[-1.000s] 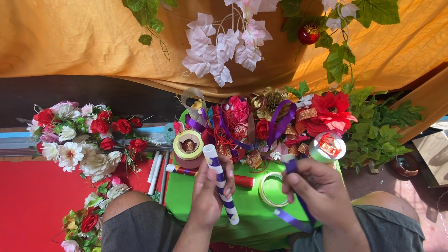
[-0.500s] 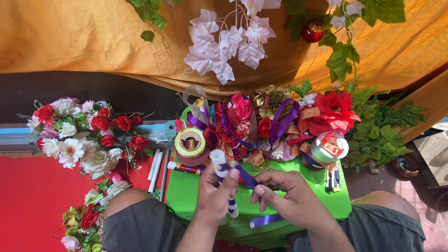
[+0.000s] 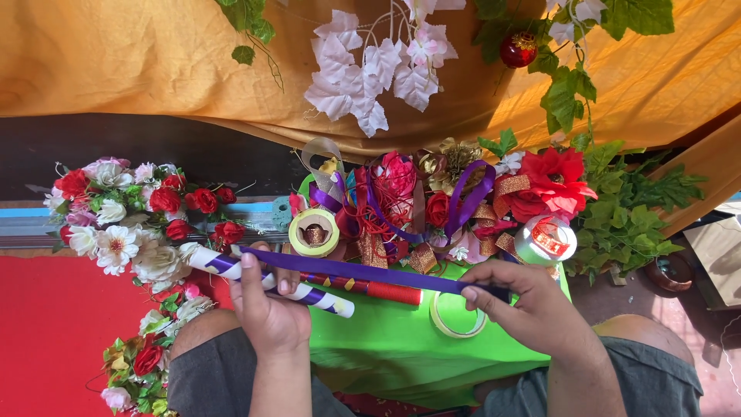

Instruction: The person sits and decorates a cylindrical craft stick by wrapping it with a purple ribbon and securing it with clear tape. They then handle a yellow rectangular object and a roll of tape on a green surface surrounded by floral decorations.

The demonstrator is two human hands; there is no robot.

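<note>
Both hands have drawn apart since the earlier frames, and the purple ribbon (image 3: 370, 272) that hung slack between them now runs taut from one to the other. Nearest the camera, over the knees, the left hand (image 3: 266, 309) is wrapped shut around a white stick (image 3: 270, 279) wound with purple bands, its thumb pinning one end of the ribbon against it; the stick now lies slanted across the lap instead of standing upright. At the same depth, the right hand (image 3: 532, 309) pinches the other end of the ribbon between closed thumb and fingers. Under the ribbon lies a green cloth (image 3: 386, 347), with a flat tape ring (image 3: 455, 315) just beside the right hand and a red stick (image 3: 370, 289) lying along the ribbon. Farther back stand a yellow tape roll (image 3: 313, 232), a silver spool (image 3: 545, 241) and a heap of red flowers and bows (image 3: 432, 205). At the left, a bunch of red and white flowers (image 3: 123, 220) lies beyond a red mat (image 3: 54, 332). Farthest off hangs an orange cloth (image 3: 139, 62).
</note>
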